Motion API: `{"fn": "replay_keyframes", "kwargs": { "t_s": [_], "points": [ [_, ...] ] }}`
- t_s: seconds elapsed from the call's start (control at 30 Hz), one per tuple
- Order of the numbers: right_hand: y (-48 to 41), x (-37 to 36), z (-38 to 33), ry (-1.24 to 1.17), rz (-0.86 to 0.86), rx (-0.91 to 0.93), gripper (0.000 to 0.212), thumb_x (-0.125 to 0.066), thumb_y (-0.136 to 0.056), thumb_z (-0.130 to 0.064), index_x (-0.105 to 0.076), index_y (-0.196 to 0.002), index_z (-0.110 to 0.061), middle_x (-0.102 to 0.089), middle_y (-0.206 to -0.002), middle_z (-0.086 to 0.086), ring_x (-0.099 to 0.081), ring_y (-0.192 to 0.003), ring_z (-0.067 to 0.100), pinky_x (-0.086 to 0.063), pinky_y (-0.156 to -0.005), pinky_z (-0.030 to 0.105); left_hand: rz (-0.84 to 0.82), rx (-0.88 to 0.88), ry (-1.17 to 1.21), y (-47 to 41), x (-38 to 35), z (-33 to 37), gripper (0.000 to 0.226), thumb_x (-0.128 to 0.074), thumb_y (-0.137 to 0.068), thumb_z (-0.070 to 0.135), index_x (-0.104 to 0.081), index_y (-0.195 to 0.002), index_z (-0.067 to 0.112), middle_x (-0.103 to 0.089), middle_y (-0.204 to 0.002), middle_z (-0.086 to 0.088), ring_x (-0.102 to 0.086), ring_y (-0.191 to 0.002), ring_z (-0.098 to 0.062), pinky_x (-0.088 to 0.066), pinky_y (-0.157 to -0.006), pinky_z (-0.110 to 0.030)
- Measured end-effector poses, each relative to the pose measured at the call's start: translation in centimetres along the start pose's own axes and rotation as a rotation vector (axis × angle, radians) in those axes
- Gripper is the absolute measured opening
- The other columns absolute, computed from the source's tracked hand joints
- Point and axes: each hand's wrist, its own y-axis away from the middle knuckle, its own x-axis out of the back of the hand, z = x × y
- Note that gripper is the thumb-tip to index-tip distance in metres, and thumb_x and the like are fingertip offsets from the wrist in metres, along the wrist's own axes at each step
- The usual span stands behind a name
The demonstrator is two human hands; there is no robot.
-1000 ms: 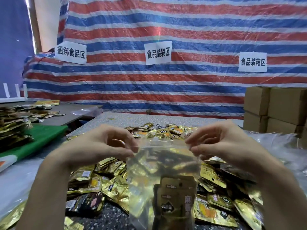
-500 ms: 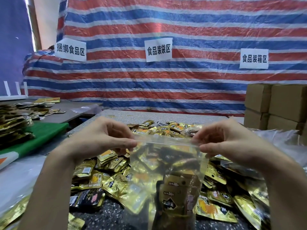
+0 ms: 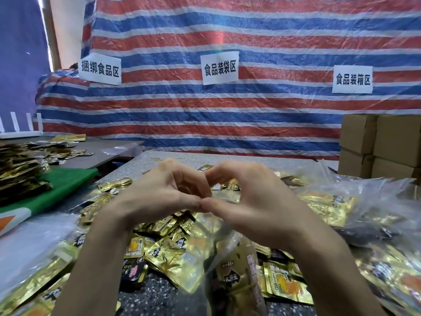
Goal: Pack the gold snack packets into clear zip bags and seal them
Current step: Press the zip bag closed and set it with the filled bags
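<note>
left hand (image 3: 159, 195) and right hand (image 3: 248, 201) pinching zip bag (image 3: 211, 238) top, thumbs touching, seal hidden, packets (image 3: 232, 277) inside blurred

Centre is taken: left hand (image 3: 159, 197) and right hand (image 3: 246, 201) meet thumb to thumb, both pinching the top of the clear zip bag (image 3: 218, 258), which hangs between the forearms. A heap of loose gold foil snack packets (image 3: 164, 247) covers most of the speckled grey table top (image 3: 296, 161). Bare top shows only as a far strip up to the red-white-blue striped tarp (image 3: 227, 110) and a small near patch left of the bag. Right side blocked: crumpled clear plastic bags of packets (image 3: 364, 208), stacked brown cardboard boxes (image 3: 387, 144) behind. Left: green mat (image 3: 66, 183) carrying a tall stack of gold packets (image 3: 20, 176), clear plastic sheeting (image 3: 34, 238) nearer.
</note>
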Motion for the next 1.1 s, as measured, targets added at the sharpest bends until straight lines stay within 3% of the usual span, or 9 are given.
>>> {"fn": "replay_keyframes", "kwargs": {
  "t_s": [0.1, 0.2, 0.27, 0.33, 0.47, 0.6, 0.83, 1.0, 1.1],
  "points": [
    [0.0, 0.1, 0.7, -0.029, -0.058, -0.045, 0.024, -0.070, -0.089, -0.033, -0.072, -0.112, -0.028, -0.071, -0.106, -0.015, -0.064, -0.099, 0.000, -0.055, -0.090, 0.033, 0.007, 0.009, -0.036, 0.0, 0.1, 0.0, 0.010, -0.078, -0.079, 0.001, -0.078, -0.080, 0.011, -0.072, -0.079, -0.013, -0.066, -0.080, -0.037, -0.053, -0.076, -0.051],
    [0.1, 0.2, 1.1, 0.044, -0.062, -0.007, 0.029, -0.070, -0.088, -0.043, -0.069, -0.116, -0.035, -0.064, -0.119, -0.021, -0.052, -0.117, 0.000, -0.046, -0.101, 0.033, 0.016, 0.004, -0.065, 0.2, 0.4, 0.2, 0.010, -0.080, -0.078, 0.004, -0.079, -0.080, 0.014, -0.073, -0.078, -0.012, -0.067, -0.079, -0.035, -0.053, -0.076, -0.049],
    [0.0, 0.3, 1.3, 0.014, -0.065, 0.029, 0.029, -0.071, -0.087, -0.045, -0.069, -0.114, -0.036, -0.061, -0.126, -0.024, -0.047, -0.123, -0.003, -0.038, -0.103, 0.022, 0.029, -0.014, -0.038, 0.5, 0.6, 0.3, 0.007, -0.081, -0.075, 0.011, -0.080, -0.080, 0.016, -0.075, -0.079, -0.009, -0.069, -0.076, -0.025, -0.054, -0.073, -0.036],
    [0.0, 0.6, 1.3, -0.073, -0.076, 0.042, 0.025, -0.072, -0.088, -0.041, -0.072, -0.111, -0.032, -0.067, -0.118, -0.022, -0.053, -0.114, -0.008, -0.038, -0.093, 0.008, 0.041, -0.041, -0.028, 0.9, 0.8, 0.7, 0.009, -0.080, -0.074, 0.020, -0.081, -0.083, 0.017, -0.076, -0.081, -0.008, -0.071, -0.078, -0.025, -0.056, -0.074, -0.035],
    [0.1, 0.7, 1.2, -0.179, -0.023, 0.061, 0.013, -0.075, -0.087, -0.033, -0.077, -0.097, -0.025, -0.072, -0.088, -0.014, -0.066, -0.087, -0.001, -0.051, -0.080, 0.023, 0.069, -0.084, -0.052, 1.3, 1.1, 1.5, 0.016, -0.080, -0.075, 0.030, -0.080, -0.087, 0.019, -0.077, -0.084, -0.009, -0.071, -0.083, -0.036, -0.055, -0.079, -0.055],
    [0.2, 0.9, 0.9, -0.269, 0.030, 0.064, 0.006, -0.081, -0.082, -0.028, -0.078, -0.082, -0.022, -0.073, -0.076, -0.006, -0.068, -0.072, 0.012, -0.056, -0.071, 0.042, 0.065, -0.073, -0.036, 1.4, 1.1, 1.8, 0.018, -0.077, -0.073, 0.030, -0.080, -0.087, 0.020, -0.077, -0.084, -0.008, -0.072, -0.083, -0.033, -0.056, -0.079, -0.052],
    [0.4, 1.1, 0.7, -0.288, 0.020, -0.007, 0.008, -0.080, -0.082, -0.027, -0.077, -0.077, -0.023, -0.070, -0.067, -0.006, -0.063, -0.059, 0.008, -0.053, -0.058, 0.031, 0.044, -0.100, -0.002, 1.2, 1.1, 1.5, 0.013, -0.081, -0.076, 0.025, -0.080, -0.088, 0.018, -0.076, -0.084, -0.009, -0.071, -0.082, -0.033, -0.057, -0.075, -0.039],
    [0.3, 0.8, 0.7, -0.233, 0.006, -0.057, 0.008, -0.077, -0.084, -0.029, -0.075, -0.078, -0.024, -0.071, -0.072, -0.004, -0.066, -0.068, 0.013, -0.056, -0.069, 0.046, 0.077, -0.138, 0.041, 0.6, 0.6, 0.8, 0.012, -0.084, -0.070, 0.023, -0.080, -0.081, 0.019, -0.073, -0.076, -0.013, -0.067, -0.072, -0.025, -0.052, -0.065, -0.033],
    [0.3, 0.9, 1.0, -0.244, 0.001, -0.071, 0.010, -0.076, -0.086, -0.031, -0.075, -0.079, -0.024, -0.071, -0.073, -0.006, -0.066, -0.069, 0.010, -0.056, -0.067, 0.037, 0.127, -0.168, 0.095, 0.1, 0.3, 0.2, 0.014, -0.084, -0.066, 0.017, -0.078, -0.077, 0.011, -0.072, -0.075, -0.017, -0.065, -0.071, -0.026, -0.050, -0.066, -0.033]
  ]
}}
